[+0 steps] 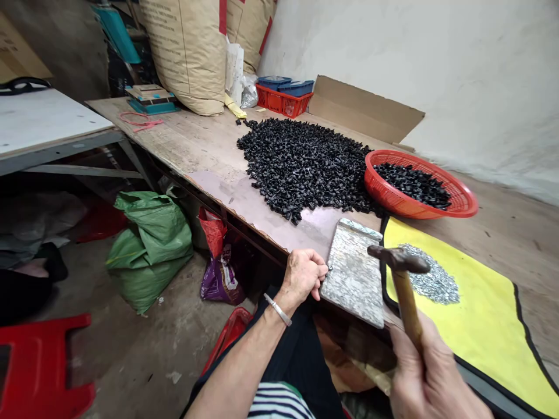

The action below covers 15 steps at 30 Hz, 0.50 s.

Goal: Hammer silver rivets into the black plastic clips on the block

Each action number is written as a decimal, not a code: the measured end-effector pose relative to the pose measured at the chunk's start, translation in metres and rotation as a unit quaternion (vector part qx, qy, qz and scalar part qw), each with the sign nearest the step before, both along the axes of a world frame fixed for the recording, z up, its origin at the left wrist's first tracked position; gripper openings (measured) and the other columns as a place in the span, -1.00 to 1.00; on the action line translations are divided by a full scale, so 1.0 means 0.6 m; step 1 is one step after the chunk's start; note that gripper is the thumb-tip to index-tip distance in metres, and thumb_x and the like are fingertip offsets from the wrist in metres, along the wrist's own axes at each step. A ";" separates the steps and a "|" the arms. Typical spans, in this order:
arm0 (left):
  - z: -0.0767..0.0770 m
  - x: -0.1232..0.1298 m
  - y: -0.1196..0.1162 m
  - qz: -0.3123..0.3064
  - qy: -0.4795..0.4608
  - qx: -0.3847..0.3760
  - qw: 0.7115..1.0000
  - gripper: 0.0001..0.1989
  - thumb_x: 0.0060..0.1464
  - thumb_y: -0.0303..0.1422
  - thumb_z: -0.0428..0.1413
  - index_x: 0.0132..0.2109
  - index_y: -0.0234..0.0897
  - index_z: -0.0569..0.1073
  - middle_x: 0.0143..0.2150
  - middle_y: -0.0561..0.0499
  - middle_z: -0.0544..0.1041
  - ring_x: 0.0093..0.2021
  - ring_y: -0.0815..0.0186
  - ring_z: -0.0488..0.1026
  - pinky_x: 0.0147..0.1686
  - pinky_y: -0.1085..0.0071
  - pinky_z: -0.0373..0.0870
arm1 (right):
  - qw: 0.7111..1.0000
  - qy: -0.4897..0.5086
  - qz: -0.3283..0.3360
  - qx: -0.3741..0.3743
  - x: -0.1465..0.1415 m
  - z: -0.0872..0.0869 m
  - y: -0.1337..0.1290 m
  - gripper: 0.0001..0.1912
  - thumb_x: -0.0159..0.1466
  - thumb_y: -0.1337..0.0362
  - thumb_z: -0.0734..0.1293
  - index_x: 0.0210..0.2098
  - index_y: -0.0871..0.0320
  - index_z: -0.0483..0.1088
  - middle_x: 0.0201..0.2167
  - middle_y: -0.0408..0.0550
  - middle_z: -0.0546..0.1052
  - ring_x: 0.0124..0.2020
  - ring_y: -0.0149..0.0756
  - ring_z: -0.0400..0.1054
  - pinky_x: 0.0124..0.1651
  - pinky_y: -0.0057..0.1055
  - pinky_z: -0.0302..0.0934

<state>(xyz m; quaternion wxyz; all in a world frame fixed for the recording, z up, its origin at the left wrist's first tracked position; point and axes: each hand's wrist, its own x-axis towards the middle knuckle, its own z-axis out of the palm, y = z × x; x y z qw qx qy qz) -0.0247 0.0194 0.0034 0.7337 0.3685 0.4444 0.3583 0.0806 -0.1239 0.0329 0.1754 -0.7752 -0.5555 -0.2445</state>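
At the left edge of a worn grey metal plate (356,273), my left hand (304,273) pinches a small dark piece (330,268). My right hand (430,372) is wrapped round the wooden handle of a hammer (406,291), whose dark head is raised over the plate's right side. Small silvery parts (432,276) lie heaped on a yellow cloth (484,308) with black edging, right of the plate. Behind the plate spreads a large pile of black pieces (305,166). A red basket (465,195) beside the pile holds more black pieces.
Large paper sacks (187,52), a red crate (283,102) with blue boxes and a cardboard sheet (364,107) stand at the table's back. A green sack (151,247), a purple bag (222,279) and a red stool (46,366) are on the floor at left.
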 end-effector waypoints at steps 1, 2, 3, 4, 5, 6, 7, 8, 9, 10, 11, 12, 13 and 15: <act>-0.001 0.000 0.000 0.002 0.001 -0.001 1.000 -0.85 -0.23 -0.62 0.03 -0.62 -0.34 0.27 -0.80 0.20 0.23 -0.87 0.54 0.11 -0.89 0.63 0.09 | 1.000 -0.001 0.006 -0.010 -0.002 -0.005 0.000 -0.56 0.25 0.21 0.17 0.09 0.19 0.29 -0.34 0.03 0.57 -0.69 -0.34 0.35 -0.68 -0.44 0.18; -0.001 0.001 0.000 0.003 0.003 -0.002 1.000 -0.85 -0.23 -0.62 0.03 -0.62 -0.34 0.27 -0.80 0.20 0.23 -0.87 0.54 0.11 -0.89 0.62 0.09 | 0.999 0.000 0.021 -0.030 -0.003 -0.012 0.000 -0.58 0.24 0.22 0.17 0.06 0.20 0.33 -0.37 0.02 0.57 -0.74 -0.36 0.32 -0.70 -0.44 0.17; -0.002 0.001 0.000 0.003 0.004 -0.002 1.000 -0.85 -0.24 -0.62 0.02 -0.62 -0.34 0.28 -0.80 0.20 0.23 -0.87 0.53 0.11 -0.90 0.61 0.09 | 0.998 0.002 0.037 -0.052 0.000 -0.018 0.000 -0.61 0.24 0.23 0.18 0.01 0.20 0.37 -0.38 0.01 0.57 -0.75 -0.36 0.30 -0.70 -0.44 0.17; -0.004 0.002 0.000 0.004 0.005 -0.002 1.000 -0.85 -0.24 -0.62 0.02 -0.62 -0.34 0.28 -0.80 0.19 0.23 -0.88 0.52 0.11 -0.90 0.61 0.09 | 0.996 0.010 0.049 -0.073 0.004 -0.024 0.002 -0.62 0.23 0.22 0.17 -0.01 0.20 0.39 -0.36 0.01 0.57 -0.73 -0.35 0.32 -0.69 -0.44 0.18; -0.005 0.002 0.001 0.004 0.006 0.001 1.000 -0.86 -0.24 -0.62 0.01 -0.62 -0.34 0.28 -0.81 0.19 0.23 -0.88 0.52 0.11 -0.90 0.60 0.10 | 0.995 0.030 0.056 -0.083 0.012 -0.027 0.004 -0.62 0.23 0.20 0.18 -0.03 0.19 0.40 -0.34 0.01 0.57 -0.69 -0.32 0.36 -0.66 -0.43 0.21; -0.006 0.002 0.001 0.004 0.005 0.003 1.000 -0.86 -0.25 -0.62 0.01 -0.62 -0.34 0.28 -0.81 0.19 0.24 -0.88 0.52 0.11 -0.90 0.60 0.10 | 0.992 0.068 0.060 -0.085 0.020 -0.028 0.007 -0.62 0.22 0.17 0.18 -0.04 0.19 0.40 -0.33 0.02 0.57 -0.64 -0.30 0.39 -0.63 -0.43 0.24; -0.007 0.001 0.002 0.003 0.002 0.005 1.000 -0.87 -0.25 -0.61 0.02 -0.62 -0.34 0.28 -0.80 0.18 0.24 -0.88 0.51 0.12 -0.90 0.60 0.10 | 0.987 0.122 0.057 -0.083 0.028 -0.025 0.011 -0.61 0.20 0.14 0.20 -0.06 0.18 0.41 -0.35 0.02 0.57 -0.61 -0.29 0.41 -0.59 -0.43 0.26; -0.007 0.000 0.002 0.004 -0.005 0.003 1.000 -0.88 -0.25 -0.60 0.03 -0.62 -0.35 0.29 -0.80 0.17 0.25 -0.87 0.52 0.12 -0.90 0.59 0.11 | 0.977 0.193 0.048 -0.075 0.035 -0.020 0.016 -0.61 0.18 0.10 0.22 -0.09 0.18 0.41 -0.41 0.00 0.56 -0.59 -0.28 0.40 -0.57 -0.43 0.26; -0.007 -0.002 0.003 0.008 -0.016 0.000 1.000 -0.88 -0.24 -0.58 0.04 -0.61 -0.35 0.29 -0.79 0.17 0.26 -0.87 0.52 0.12 -0.89 0.59 0.13 | 0.957 0.279 0.039 -0.071 0.041 -0.013 0.023 -0.61 0.15 0.08 0.24 -0.12 0.18 0.40 -0.51 -0.05 0.53 -0.61 -0.30 0.38 -0.58 -0.43 0.25; -0.006 -0.005 0.003 0.014 -0.030 -0.007 0.999 -0.89 -0.23 -0.56 0.06 -0.61 -0.36 0.29 -0.78 0.16 0.26 -0.86 0.52 0.12 -0.88 0.58 0.15 | 0.924 0.374 0.032 -0.070 0.044 -0.007 0.030 -0.62 0.13 0.07 0.26 -0.15 0.18 0.39 -0.61 -0.12 0.47 -0.66 -0.33 0.32 -0.62 -0.44 0.21; -0.004 -0.009 0.004 0.022 -0.047 -0.016 0.999 -0.89 -0.22 -0.55 0.07 -0.60 -0.36 0.30 -0.77 0.15 0.27 -0.86 0.53 0.11 -0.88 0.56 0.16 | 0.879 0.470 0.029 -0.075 0.046 0.000 0.040 -0.63 0.12 0.07 0.27 -0.18 0.18 0.36 -0.69 -0.19 0.39 -0.72 -0.37 0.25 -0.67 -0.46 0.15; -0.002 -0.015 0.004 0.030 -0.067 -0.027 0.997 -0.89 -0.22 -0.53 0.08 -0.59 -0.36 0.30 -0.76 0.15 0.27 -0.85 0.53 0.10 -0.88 0.55 0.18 | 0.826 0.558 0.029 -0.075 0.047 0.004 0.050 -0.64 0.11 0.08 0.28 -0.20 0.19 0.34 -0.72 -0.24 0.33 -0.75 -0.40 0.18 -0.70 -0.47 0.08; 0.001 -0.022 0.004 0.035 -0.088 -0.038 0.995 -0.90 -0.22 -0.52 0.09 -0.58 -0.37 0.30 -0.76 0.15 0.26 -0.84 0.54 0.09 -0.88 0.54 0.19 | 0.772 0.632 0.032 -0.067 0.046 0.007 0.061 -0.67 0.09 0.10 0.30 -0.23 0.19 0.32 -0.72 -0.27 0.29 -0.75 -0.43 0.14 -0.71 -0.48 0.04; 0.007 -0.038 0.002 0.038 -0.130 -0.058 0.989 -0.91 -0.23 -0.51 0.12 -0.56 -0.38 0.31 -0.74 0.15 0.26 -0.82 0.55 0.07 -0.88 0.53 0.20 | 0.687 0.724 0.036 -0.042 0.047 0.009 0.083 -0.70 0.00 0.16 0.36 -0.35 0.18 0.27 -0.67 -0.26 0.30 -0.73 -0.48 0.13 -0.71 -0.51 0.01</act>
